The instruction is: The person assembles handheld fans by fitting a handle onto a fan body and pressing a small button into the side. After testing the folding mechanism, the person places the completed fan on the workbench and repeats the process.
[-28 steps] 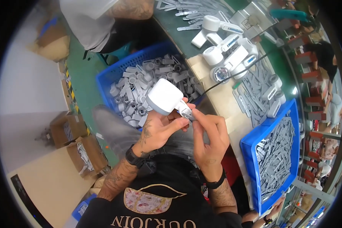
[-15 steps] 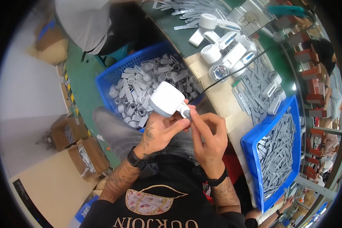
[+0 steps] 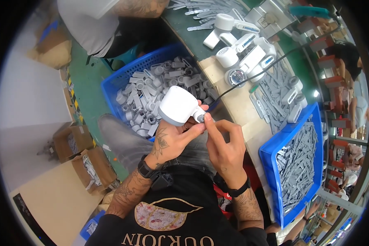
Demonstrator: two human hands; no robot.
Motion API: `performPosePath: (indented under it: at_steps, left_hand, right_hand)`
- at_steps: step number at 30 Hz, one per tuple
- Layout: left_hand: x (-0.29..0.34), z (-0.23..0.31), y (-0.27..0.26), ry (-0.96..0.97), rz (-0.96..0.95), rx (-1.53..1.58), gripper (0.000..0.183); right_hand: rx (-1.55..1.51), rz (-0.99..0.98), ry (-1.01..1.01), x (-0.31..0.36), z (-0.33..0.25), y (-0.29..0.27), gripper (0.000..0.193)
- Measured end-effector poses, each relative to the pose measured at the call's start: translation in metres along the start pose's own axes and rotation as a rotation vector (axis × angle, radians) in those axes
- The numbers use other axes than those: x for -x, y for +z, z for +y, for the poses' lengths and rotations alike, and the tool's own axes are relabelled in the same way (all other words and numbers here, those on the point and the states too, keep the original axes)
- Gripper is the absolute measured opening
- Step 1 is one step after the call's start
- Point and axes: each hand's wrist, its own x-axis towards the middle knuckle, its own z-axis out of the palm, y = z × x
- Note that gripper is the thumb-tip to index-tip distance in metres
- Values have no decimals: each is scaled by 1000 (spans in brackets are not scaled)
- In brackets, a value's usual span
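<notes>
A white, round-headed plastic housing [image 3: 178, 103] with a grey rim and a short neck is held up in front of my chest. My left hand [image 3: 171, 141] is closed around it from below, the thumb lying along the neck and some fingers hidden behind it. At the tip of the neck is a small grey end piece [image 3: 200, 118]. My right hand [image 3: 228, 152] pinches there with thumb and index finger, the other fingers curled. Beneath the housing, a blue basket [image 3: 110, 91] holds many white and grey housings.
On the green table [image 3: 192, 39] at right lie white assembled units [image 3: 227, 57] and long grey strips [image 3: 270, 96]. A blue tray [image 3: 270, 172] of grey strips stands near its edge. A black cable [image 3: 250, 78] crosses the wooden board [image 3: 219, 78]. Another person [image 3: 88, 26] sits at far left.
The housing has tilted slightly and moved a little left, its neck tip now showing more of the grey end piece. Both hands keep their hold. The other person's forearm has come into view.
</notes>
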Motion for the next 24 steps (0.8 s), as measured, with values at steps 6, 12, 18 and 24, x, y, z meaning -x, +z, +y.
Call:
performPosePath:
  at_steps: [6, 12, 18, 24]
  left_hand:
    - [-3, -7, 4, 75, 14, -7, 53]
    - [40, -13, -27, 119, -159, -419, 61]
    - [33, 1, -14, 114, -333, -492, 60]
    - [11, 16, 37, 65, -141, -199, 47]
  right_hand:
    - [-13, -25, -25, -2, 5, -11, 65]
    - [-702, -263, 94, -25, 6, -34, 67]
    - [-844, -293, 215, -23, -5, -62, 53]
    - [-599, -189, 74, -21, 9, -75, 67]
